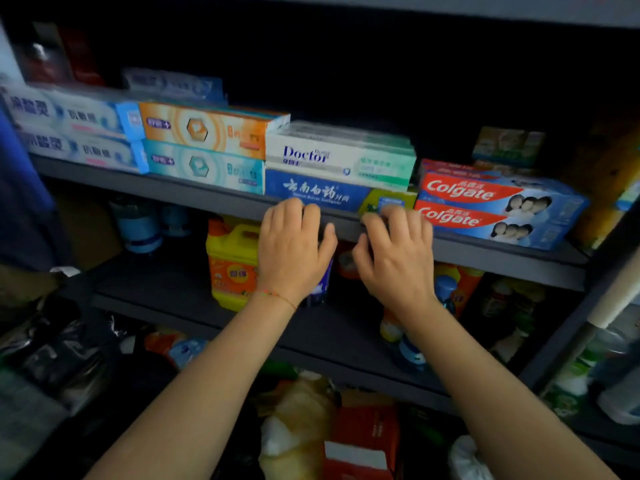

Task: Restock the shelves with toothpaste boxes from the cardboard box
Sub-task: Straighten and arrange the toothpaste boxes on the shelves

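Two hands [341,247] touch the blue-and-yellow toothpaste box [332,194] under a white one.

I cannot see my left hand's [294,247] fingertips: they curl over the shelf's front edge [214,202], just under the blue toothpaste box [317,192]. My right hand's fingers [391,216] are smeared with blur and cover that box's lower right corner, so I cannot tell whether they pinch it or only touch it. Below both palms, a dark bottle [323,278] shows only as a sliver. Far left of my fingers, the white boxes [69,116] are blurred, and the frame's edge cuts them.
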A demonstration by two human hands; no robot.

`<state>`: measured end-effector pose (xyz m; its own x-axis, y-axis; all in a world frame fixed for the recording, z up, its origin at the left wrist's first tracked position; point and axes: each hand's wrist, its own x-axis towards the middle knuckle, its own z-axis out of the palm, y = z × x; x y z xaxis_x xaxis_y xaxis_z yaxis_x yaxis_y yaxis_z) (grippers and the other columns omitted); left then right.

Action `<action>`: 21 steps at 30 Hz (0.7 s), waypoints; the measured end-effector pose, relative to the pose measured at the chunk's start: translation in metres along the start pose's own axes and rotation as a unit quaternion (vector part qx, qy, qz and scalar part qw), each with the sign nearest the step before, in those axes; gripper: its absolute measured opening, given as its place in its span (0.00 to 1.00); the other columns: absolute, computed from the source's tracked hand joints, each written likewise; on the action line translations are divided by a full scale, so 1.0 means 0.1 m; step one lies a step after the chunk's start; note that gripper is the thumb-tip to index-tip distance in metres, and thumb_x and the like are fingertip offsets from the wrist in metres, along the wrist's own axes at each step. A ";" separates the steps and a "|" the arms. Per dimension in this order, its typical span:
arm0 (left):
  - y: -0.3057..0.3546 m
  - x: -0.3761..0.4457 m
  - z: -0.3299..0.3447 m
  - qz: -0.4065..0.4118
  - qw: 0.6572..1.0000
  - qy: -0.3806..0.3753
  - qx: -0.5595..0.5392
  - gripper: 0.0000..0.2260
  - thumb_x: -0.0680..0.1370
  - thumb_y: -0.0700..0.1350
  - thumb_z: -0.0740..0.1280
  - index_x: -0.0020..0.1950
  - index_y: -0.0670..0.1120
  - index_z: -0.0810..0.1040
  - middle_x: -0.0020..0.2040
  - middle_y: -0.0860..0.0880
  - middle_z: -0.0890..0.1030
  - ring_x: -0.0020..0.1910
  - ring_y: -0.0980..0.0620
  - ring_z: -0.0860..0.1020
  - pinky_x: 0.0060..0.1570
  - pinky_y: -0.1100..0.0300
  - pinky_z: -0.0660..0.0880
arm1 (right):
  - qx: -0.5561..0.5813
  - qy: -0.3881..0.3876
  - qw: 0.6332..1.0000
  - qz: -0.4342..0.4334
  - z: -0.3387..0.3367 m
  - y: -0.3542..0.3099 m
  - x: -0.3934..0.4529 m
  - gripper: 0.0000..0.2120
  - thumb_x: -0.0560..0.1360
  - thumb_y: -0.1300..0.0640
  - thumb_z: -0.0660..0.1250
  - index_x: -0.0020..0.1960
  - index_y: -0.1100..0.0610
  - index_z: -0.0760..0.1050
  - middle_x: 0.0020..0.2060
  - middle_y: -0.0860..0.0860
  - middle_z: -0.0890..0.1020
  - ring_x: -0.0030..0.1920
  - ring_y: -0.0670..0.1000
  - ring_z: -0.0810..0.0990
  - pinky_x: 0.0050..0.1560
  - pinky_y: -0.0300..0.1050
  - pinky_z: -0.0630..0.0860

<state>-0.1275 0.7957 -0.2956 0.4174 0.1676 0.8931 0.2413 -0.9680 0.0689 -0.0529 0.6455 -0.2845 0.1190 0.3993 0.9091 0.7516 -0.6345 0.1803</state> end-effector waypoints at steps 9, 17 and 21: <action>-0.01 0.18 -0.26 -0.011 0.990 -0.134 -0.031 0.06 0.74 0.45 0.65 0.43 0.43 0.76 0.41 0.44 0.74 0.42 0.43 0.72 0.43 0.50 0.70 | 0.028 -0.151 0.988 0.025 -0.11 -0.16 -0.04 0.19 0.71 0.60 0.64 0.61 0.64 0.76 0.48 0.60 0.77 0.46 0.59 0.71 0.45 0.53 0.66; -0.03 0.46 -0.85 -0.127 0.870 -0.464 -0.109 0.19 0.79 0.46 0.63 0.70 0.46 0.75 0.73 0.47 0.68 0.76 0.48 0.62 0.62 0.51 0.75 | 0.084 -0.424 0.898 0.084 -0.55 -0.21 0.46 0.25 0.67 0.60 0.74 0.63 0.66 0.76 0.49 0.60 0.78 0.47 0.63 0.79 0.44 0.56 0.78; -0.17 0.92 -1.54 -0.173 0.843 -0.506 -0.067 0.11 0.79 0.48 0.62 0.55 0.48 0.81 0.59 0.49 0.75 0.59 0.48 0.74 0.48 0.54 0.75 | 0.130 -0.538 0.829 0.085 -0.92 -0.28 0.92 0.17 0.64 0.60 0.77 0.51 0.62 0.79 0.46 0.60 0.77 0.36 0.62 0.80 0.32 0.51 0.78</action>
<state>-0.2282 0.7984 -0.1465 0.8916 0.4524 -0.0212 0.4294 -0.8295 0.3571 -0.1232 0.6392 -0.1717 0.6412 0.7669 0.0274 0.7629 -0.6333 -0.1298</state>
